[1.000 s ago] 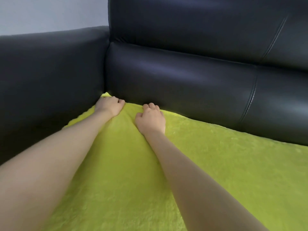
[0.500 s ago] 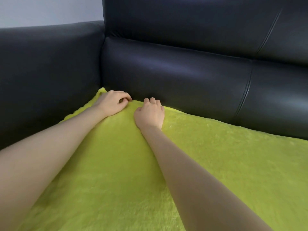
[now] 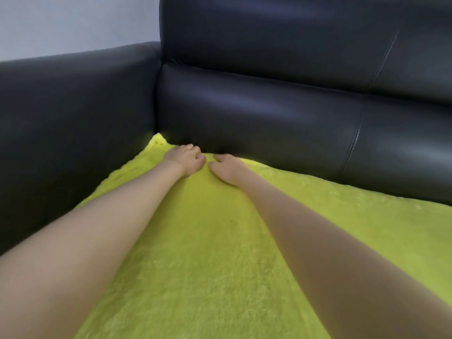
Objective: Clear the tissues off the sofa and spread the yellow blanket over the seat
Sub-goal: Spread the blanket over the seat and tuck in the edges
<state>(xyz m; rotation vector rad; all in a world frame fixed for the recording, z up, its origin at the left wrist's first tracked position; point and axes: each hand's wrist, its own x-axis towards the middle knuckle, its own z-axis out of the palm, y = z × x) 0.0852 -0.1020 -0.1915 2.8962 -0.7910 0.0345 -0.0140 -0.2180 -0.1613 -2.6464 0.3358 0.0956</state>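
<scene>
**Two hands work the blanket into the sofa's back corner**

Most of what we see is the black leather sofa (image 3: 269,118), its armrest on our left meeting the padded backrest in a corner. Over the seat lies the fuzzy yellow blanket (image 3: 208,265), covering all of the cushion that shows; its far edge runs along the foot of the backrest and one corner peaks up at the armrest join. No tissues appear anywhere in view, so we judge the clearing done and the spreading in its closing stage.

Our left hand (image 3: 186,159) sits at the far edge, fingers curled against the pile; whether they pinch cloth or merely press it we cannot tell. Our right hand (image 3: 226,167) lies just beside it, knuckles bent, fingertips pushing the blanket toward the crease, and again the hold itself is hidden.

Next, we think, the edge wants tucking along the crease toward the right, with a smoothing pass outward over the nap.
</scene>
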